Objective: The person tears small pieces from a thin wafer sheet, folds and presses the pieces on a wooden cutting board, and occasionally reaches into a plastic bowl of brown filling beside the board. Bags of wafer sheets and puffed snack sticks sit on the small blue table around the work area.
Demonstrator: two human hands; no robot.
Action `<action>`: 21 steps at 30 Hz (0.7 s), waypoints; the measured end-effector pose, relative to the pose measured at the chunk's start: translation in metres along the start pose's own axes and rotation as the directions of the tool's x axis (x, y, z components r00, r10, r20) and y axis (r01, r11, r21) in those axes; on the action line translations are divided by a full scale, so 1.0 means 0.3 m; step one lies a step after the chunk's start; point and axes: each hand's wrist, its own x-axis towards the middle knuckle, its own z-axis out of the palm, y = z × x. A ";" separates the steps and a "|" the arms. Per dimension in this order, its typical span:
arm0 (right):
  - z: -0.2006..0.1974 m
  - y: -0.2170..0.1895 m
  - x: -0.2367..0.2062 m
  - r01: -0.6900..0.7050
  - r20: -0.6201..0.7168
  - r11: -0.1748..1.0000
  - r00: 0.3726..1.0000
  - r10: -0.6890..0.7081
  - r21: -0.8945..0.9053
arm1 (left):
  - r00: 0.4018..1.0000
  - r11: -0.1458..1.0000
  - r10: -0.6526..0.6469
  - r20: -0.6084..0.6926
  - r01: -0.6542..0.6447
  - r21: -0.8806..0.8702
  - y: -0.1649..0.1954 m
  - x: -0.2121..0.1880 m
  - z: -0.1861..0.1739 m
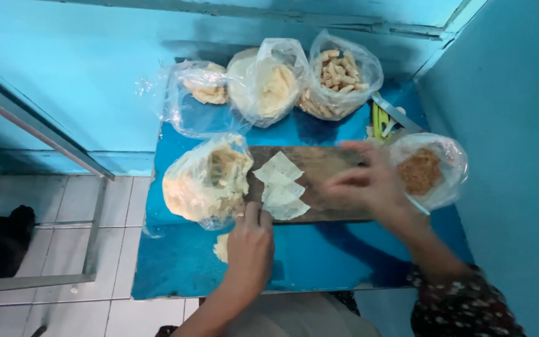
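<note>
At the near edge of the wooden board [319, 163], left hand [249, 244] curled shut, thumb up against the pale wrappers [281, 185], though whether anything is pinched inside cannot be told. Right hand [369, 182] spread flat over the board's right half, fingers apart, holding nothing, blurred. Wrappers fanned in an overlapping row down the board's left part, probably so each can be lifted singly. Just left, touching the board, an open plastic bag of wrappers [204, 181], mouth turned toward the hands for easy reach. Right of the board, a bag of brown filling [424, 170]. Farther back, three more bags [269, 84] crowding the rear. Free blue tabletop [332, 256] only along the front; walls close behind and on the right.
</note>
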 end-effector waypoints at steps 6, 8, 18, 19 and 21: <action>0.301 0.010 0.019 0.009 0.270 0.959 0.959 -0.090 0.285 | 1.000 0.993 0.002 -0.020 0.001 0.116 0.012 0.009 0.013; 0.325 0.020 -0.002 0.350 0.179 0.936 0.919 -0.352 0.042 | 0.998 0.990 0.025 -0.060 -0.016 0.140 0.009 0.010 0.015; 0.271 -0.002 -0.090 0.737 0.265 0.586 0.671 -0.692 -0.336 | 0.998 0.994 0.018 -0.067 -0.011 0.111 0.005 0.004 0.013; 0.268 0.003 -0.094 0.727 0.256 0.607 0.684 -0.684 -0.321 | 0.997 0.994 0.020 -0.076 -0.012 0.108 0.004 0.005 0.013; 0.260 0.018 -0.099 0.705 0.238 0.646 0.708 -0.665 -0.291 | 0.998 0.994 0.017 -0.063 -0.009 0.112 0.003 0.005 0.011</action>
